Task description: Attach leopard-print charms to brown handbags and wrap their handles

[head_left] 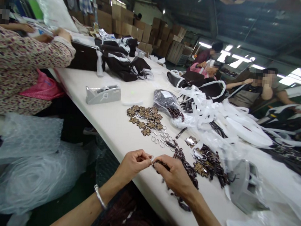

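Note:
Over the table's near edge, my left hand point(135, 164) pinches a small silvery metal piece point(151, 158) between thumb and fingers. Touching the same spot from the right, my right hand point(173, 173) is closed on a dark beaded strand point(165, 165), partly hidden by its fingers. Loose silver rings point(161, 137) lie just beyond my hands. Behind them is a pile of leopard-patterned flower-shaped pieces point(146, 118). More dark beaded strands point(185, 161) spread over the table to the right, beside patterned pieces point(202, 166).
On the white table point(102, 117) stand a grey tape dispenser point(103, 94) and another point(248, 186) at right. Dark bags point(123, 63) and white straps point(234, 124) lie farther back. A person's patterned sleeve point(32, 48) is at left, bubble wrap point(36, 177) below.

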`<move>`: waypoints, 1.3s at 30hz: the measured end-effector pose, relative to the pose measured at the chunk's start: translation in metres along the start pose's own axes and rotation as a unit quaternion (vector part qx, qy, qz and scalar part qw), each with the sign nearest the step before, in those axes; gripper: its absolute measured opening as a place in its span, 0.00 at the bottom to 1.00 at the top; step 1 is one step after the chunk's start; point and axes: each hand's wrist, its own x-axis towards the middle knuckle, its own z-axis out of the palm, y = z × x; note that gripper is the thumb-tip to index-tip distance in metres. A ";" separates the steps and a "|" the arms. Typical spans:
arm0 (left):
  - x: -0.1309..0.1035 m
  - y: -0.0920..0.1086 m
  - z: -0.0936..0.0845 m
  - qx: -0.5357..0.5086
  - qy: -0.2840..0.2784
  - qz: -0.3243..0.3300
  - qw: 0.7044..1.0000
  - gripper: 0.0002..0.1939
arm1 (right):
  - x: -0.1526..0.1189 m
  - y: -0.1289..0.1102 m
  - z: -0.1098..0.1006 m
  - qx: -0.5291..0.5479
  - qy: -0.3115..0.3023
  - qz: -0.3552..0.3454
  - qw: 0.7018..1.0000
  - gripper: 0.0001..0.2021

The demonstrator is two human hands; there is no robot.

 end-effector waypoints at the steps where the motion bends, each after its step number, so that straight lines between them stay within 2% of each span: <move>1: 0.000 0.001 0.001 0.001 -0.002 0.001 1.000 0.07 | -0.002 -0.002 -0.001 -0.018 0.003 -0.024 1.000 0.07; 4: -0.001 0.002 0.003 0.009 -0.004 0.000 1.000 0.07 | -0.007 -0.005 -0.003 -0.041 0.013 -0.063 0.997 0.07; 17: -0.008 0.008 0.008 0.046 -0.018 -0.010 0.999 0.06 | -0.007 -0.003 -0.001 -0.054 0.003 -0.038 0.998 0.04; 25: -0.008 0.002 0.006 0.047 -0.031 -0.019 0.998 0.07 | -0.007 0.000 0.002 -0.102 0.007 -0.075 0.992 0.07; 32: -0.012 0.003 0.009 0.096 -0.003 -0.008 0.995 0.07 | -0.007 0.002 0.000 -0.118 0.006 -0.070 0.991 0.10; 39: -0.007 0.001 0.011 0.081 0.000 -0.022 0.996 0.08 | -0.006 -0.001 0.002 -0.067 0.054 -0.051 0.995 0.11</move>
